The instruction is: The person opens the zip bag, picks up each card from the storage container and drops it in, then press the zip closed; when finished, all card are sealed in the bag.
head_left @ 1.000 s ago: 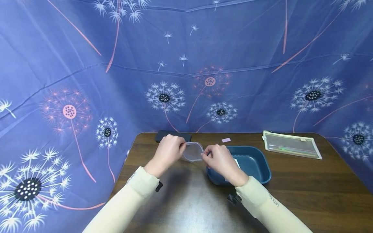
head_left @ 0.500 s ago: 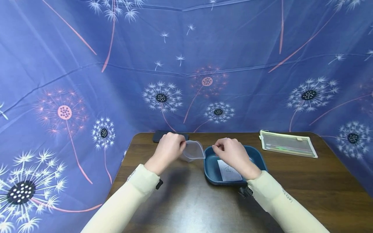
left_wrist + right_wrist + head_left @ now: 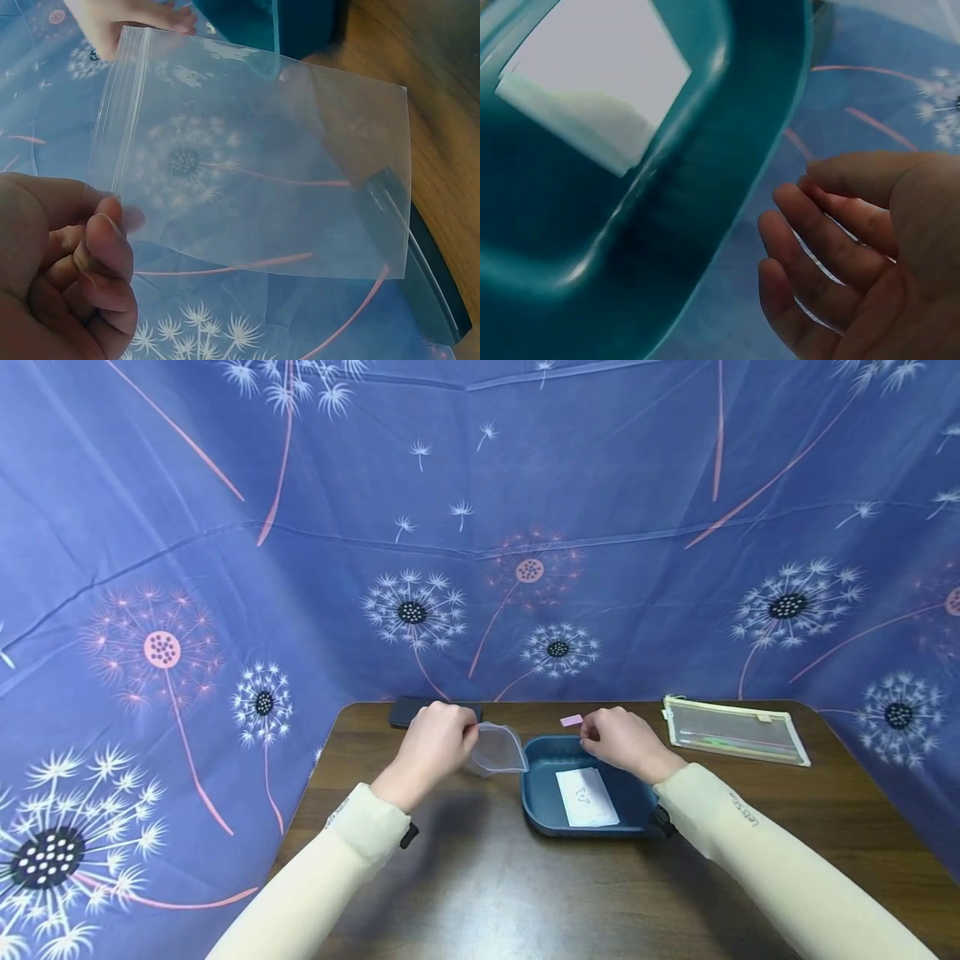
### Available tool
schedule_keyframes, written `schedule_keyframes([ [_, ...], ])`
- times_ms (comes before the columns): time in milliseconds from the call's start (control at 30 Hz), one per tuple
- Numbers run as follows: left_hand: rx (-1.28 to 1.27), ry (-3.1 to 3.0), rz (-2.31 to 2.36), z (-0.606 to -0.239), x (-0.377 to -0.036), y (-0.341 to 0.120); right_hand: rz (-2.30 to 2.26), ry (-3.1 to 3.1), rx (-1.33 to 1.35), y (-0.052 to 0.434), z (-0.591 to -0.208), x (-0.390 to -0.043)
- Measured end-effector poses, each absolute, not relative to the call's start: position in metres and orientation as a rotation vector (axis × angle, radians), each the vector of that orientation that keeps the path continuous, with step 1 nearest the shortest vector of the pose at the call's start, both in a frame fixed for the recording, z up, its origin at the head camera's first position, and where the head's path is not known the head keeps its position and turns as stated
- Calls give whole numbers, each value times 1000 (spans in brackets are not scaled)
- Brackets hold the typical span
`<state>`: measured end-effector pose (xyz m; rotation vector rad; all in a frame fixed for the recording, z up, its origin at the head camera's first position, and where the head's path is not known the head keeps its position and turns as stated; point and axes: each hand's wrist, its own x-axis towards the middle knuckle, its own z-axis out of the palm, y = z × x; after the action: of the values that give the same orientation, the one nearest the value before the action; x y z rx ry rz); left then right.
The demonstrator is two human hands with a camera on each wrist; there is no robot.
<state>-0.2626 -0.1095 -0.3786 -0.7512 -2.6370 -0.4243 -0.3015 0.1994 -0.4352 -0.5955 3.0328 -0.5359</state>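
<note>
My left hand [image 3: 433, 747] pinches a clear zip-lock bag [image 3: 262, 157] at one end of its ridged seal, between thumb and index finger. The bag hangs flat and see-through, left of a blue plastic basin [image 3: 538, 806]. A small stack of white papers [image 3: 588, 797] lies inside the basin, the top sheet bearing a small line drawing. My right hand [image 3: 626, 742] hovers over the basin's far right rim, its fingers [image 3: 810, 240] loosely bent with nothing between them. Just left of those fingertips in the head view, a small pink slip [image 3: 571, 721] lies on the table.
A dark flat case [image 3: 405, 711] sits at the table's back left, partly behind my left hand. Toward the back right lies a pale-edged mesh zip pouch [image 3: 735, 732] with something green inside. A blue dandelion-print cloth [image 3: 480, 485] hangs behind the brown table [image 3: 480, 893].
My right hand has let go of the bag's right edge and moved right, to the basin's far side. The papers in the basin have come into full view. My left hand still holds the bag.
</note>
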Motion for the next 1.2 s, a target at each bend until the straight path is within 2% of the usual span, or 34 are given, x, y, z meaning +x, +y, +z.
schedule_keyframes([
  [333,-742,-2634,-414,-380,-263,-109,-240,2884,-727,201,-459,-320],
  [567,-737,-2654,-436,-381,-263,-108,-31,2789,-809,194,-467,-314],
  [1200,-754,-2654,-426,-381,-261,-104,157,2770,-825,189,-489,-299],
])
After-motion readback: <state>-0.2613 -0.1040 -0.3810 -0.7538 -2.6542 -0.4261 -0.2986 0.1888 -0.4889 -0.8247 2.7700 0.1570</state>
